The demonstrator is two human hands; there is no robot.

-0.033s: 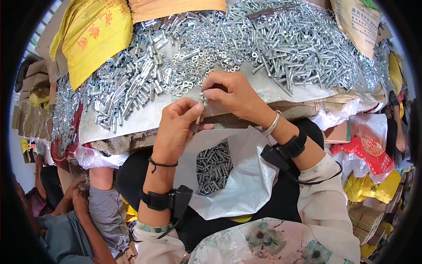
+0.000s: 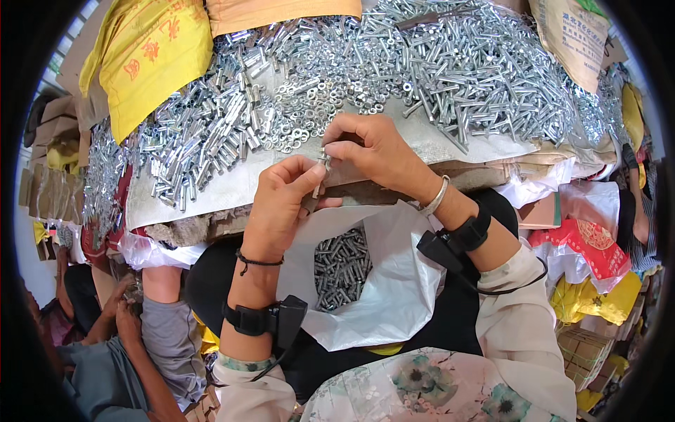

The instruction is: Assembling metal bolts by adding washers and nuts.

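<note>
A small silvery metal bolt (image 2: 323, 158) stands nearly upright between my two hands, mostly covered by the fingers. Its lower part is pinched by the thumb and fingers of my left hand (image 2: 285, 193). At its top end, my right hand (image 2: 376, 149) closes thumb and forefinger on it; whether a nut or washer is there I cannot tell. Below them, a white plastic bag (image 2: 383, 309) lies open on my lap, holding many short metal bolts (image 2: 341, 267). Just beyond my fingers, loose nuts and washers (image 2: 299, 105) are heaped on the worktop.
Metal sleeves (image 2: 211, 151) lie piled left on the pale sheet (image 2: 429, 146), long bolts (image 2: 478, 84) right. A yellow sack (image 2: 158, 63) covers the far left. Another person's hands (image 2: 125, 309) work at lower left. A red bag (image 2: 580, 246) and stacked cartons (image 2: 580, 359) are at right.
</note>
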